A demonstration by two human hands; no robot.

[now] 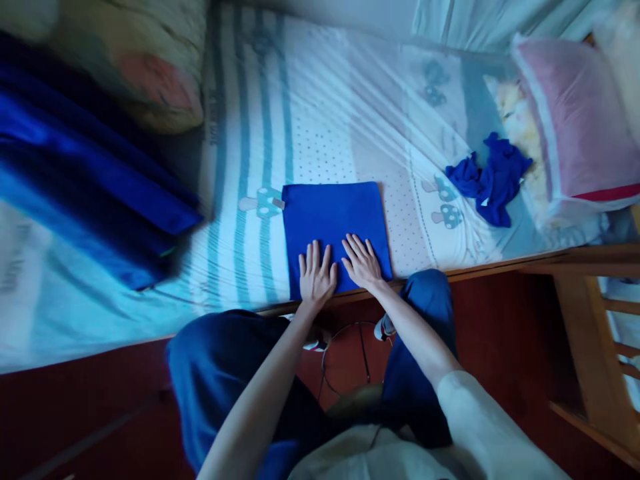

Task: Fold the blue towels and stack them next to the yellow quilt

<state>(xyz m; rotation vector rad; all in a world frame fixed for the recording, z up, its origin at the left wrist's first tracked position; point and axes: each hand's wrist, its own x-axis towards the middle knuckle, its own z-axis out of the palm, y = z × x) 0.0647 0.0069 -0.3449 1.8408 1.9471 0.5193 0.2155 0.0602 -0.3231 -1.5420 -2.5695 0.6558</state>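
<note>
A flat blue cloth square lies on the bed near its front edge, with a small pale tag at its upper left edge. My left hand rests palm down on its lower left part, fingers stretched out. Flat on the lower right part is my right hand, its fingers spread. Neither hand grips anything. Further right, a crumpled blue cloth lies loosely on the sheet.
The bed sheet has stripes, dots and mushrooms. Large blue folded fabric bundles lie at left, by a patterned pillow. A pink pillow is at right. A wooden frame stands at lower right; cables lie on the floor.
</note>
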